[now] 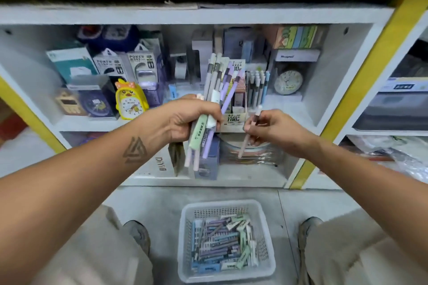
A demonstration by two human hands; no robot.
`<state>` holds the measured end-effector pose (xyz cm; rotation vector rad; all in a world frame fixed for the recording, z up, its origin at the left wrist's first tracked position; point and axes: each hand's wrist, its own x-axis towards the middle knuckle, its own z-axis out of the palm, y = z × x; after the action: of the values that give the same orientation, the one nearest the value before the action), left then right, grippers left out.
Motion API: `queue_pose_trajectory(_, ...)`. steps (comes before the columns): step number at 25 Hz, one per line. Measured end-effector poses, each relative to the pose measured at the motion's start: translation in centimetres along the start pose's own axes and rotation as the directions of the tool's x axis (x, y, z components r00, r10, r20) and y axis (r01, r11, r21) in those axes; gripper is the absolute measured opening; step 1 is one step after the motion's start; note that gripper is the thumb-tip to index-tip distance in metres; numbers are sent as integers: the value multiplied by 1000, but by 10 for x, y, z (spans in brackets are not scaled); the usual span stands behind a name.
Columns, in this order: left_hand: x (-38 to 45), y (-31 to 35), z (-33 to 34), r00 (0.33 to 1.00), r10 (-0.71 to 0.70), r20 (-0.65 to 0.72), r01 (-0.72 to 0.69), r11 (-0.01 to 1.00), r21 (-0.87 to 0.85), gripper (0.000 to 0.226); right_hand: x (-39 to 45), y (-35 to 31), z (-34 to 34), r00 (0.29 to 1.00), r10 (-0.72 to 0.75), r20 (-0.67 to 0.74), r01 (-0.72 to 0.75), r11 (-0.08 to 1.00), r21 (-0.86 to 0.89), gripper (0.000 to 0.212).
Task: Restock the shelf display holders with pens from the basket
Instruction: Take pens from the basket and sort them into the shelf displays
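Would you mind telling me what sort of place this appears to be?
Most likely a stationery or variety shop: white shelving holds boxed power banks and alarm clocks, a pen display holder bears printed labels, and a basket of stock sits on the floor.

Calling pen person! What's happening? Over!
Left hand grips bunch of pens. Right hand pinches one pink pen. Basket below holds more. Nothing blocking the holder.

The left hand (194,120) grips a bundle of grey, purple and green pens (214,99) in front of the white shelf (92,122). The right hand (271,128) pinches one pale pink pen (250,132) just beside the cardboard display holder (234,120). Below, on the grey floor (162,201), a white plastic mesh basket (266,259) holds many pens, between the two knees.
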<state>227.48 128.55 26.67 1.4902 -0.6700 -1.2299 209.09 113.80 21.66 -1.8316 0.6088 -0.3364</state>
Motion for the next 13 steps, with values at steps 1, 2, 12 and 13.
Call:
queue_pose_trajectory(1, 2, 7, 0, 1000, 0, 0, 0, 1000, -7, 23, 6, -13, -11, 995, -56, -80, 55, 998, -20, 21)
queue_pose_trajectory(2, 4, 12, 2, 1000, -5, -2, 5, 1000, -20, 20, 12, -25, -21, 982, -104, -160, 96, 994, -57, 30)
queue_pose_trajectory(12, 51, 22, 26, 995, -94, -33, 90, 991, -100, 12, 61, -29, -78, 792, -449, -413, 128, 784, -607, 21)
queue_pose_trajectory(13, 55, 22, 27, 995, -99, -35, 94, 990, -107, 13, 63, -24, -77, 801, -472, -369, 144, 750, -646, 20)
